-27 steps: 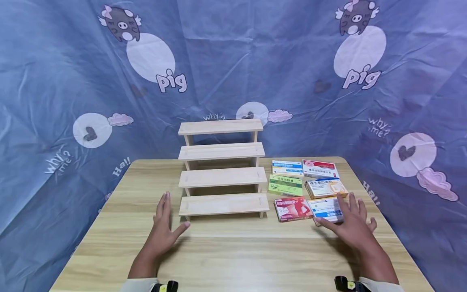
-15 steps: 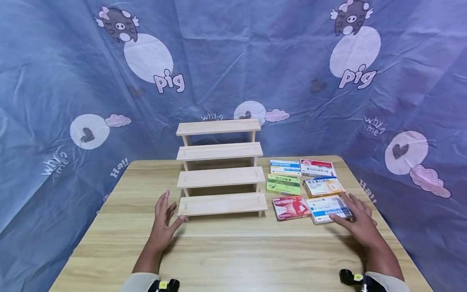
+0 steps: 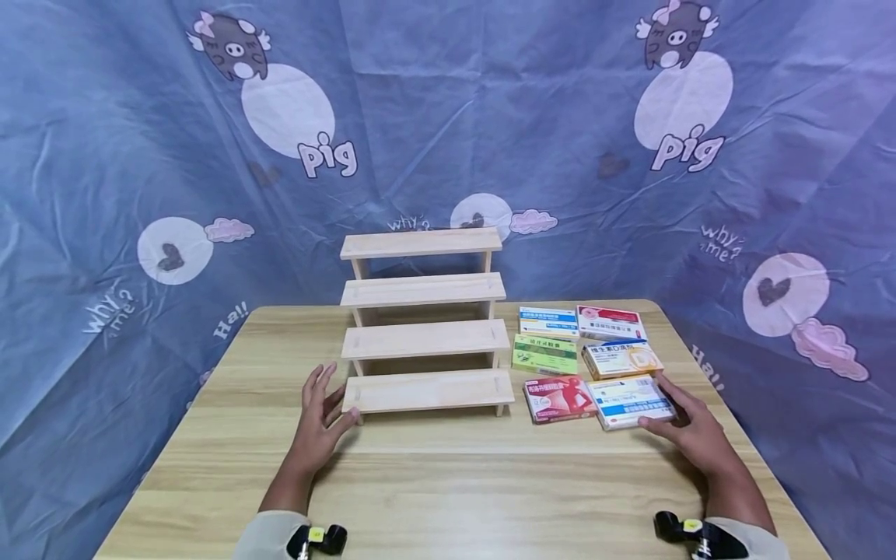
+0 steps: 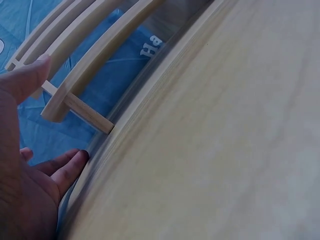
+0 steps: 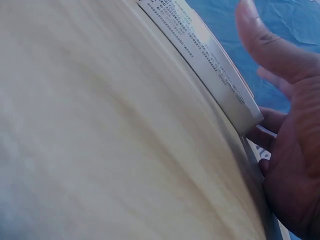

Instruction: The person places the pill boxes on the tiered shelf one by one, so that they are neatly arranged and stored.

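Observation:
A stepped wooden rack (image 3: 427,393) with several pale shelves stands at the middle of the table. My left hand (image 3: 318,424) is at the rack's left front corner, fingers spread and thumb tip overlapping the lowest shelf's end. In the left wrist view, that hand's thumb (image 4: 30,77) points towards the shelf ends. On the right, a blue-and-white medicine box (image 3: 630,402) lies flat. My right hand (image 3: 689,432) is around its right end, fingers at the side and thumb by the front corner. In the right wrist view, the thumb (image 5: 270,47) is raised above the box (image 5: 205,65).
Beside that box lies a red medicine box (image 3: 560,399). Behind are a green box (image 3: 544,355), an orange-and-white box (image 3: 621,359), another blue-and-white box (image 3: 548,323) and a red-and-white box (image 3: 610,323). A blue printed curtain (image 3: 420,140) surrounds the wooden table (image 3: 448,498).
My right hand has moved from over the blue-and-white box to its right end, its fingers drawing closer together. The left hand has shifted slightly towards the rack. The boxes stay in place.

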A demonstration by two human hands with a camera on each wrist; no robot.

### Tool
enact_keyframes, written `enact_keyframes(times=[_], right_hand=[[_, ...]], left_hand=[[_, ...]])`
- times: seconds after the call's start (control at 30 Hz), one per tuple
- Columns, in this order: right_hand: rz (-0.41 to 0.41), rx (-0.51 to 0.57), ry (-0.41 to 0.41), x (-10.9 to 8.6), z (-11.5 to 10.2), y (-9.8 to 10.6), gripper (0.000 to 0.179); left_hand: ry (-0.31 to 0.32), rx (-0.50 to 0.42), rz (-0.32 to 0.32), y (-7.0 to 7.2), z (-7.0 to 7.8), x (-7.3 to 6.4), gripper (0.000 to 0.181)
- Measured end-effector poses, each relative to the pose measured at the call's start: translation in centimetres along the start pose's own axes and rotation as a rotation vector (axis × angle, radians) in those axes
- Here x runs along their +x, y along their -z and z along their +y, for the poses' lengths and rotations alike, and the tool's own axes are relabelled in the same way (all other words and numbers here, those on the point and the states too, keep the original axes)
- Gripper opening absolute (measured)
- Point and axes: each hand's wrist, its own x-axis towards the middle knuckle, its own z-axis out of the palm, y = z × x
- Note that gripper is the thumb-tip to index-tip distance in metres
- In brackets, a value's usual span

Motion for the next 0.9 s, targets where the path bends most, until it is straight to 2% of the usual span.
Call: enact_keyframes(times=[0.33,0.6,0.77,0.9], right_hand=[[0.024,-0.045,0.069,0.2,0.3,-0.2,0.094],[-0.008,-0.054,0.058,0.4,0.4,0.0,0.092],[-0.040,-0.092,0.013,0.9,0.3,0.2,0.090],[-0.027,-0.108,0.036,0.9,0.3,0.1,0.087]], left_hand=[[-0.004,0.010,0.002,0.1,-0.3,0.7,0.092],[-0.021,0.029,-0.017,0.1,-0.4,1.2,0.095],[-0.075,0.009,-0.034,0.1,-0.6,1.9,0.094],[-0.132,0.035,-0.053,-0.1,-0.8,2.2,0.091]])
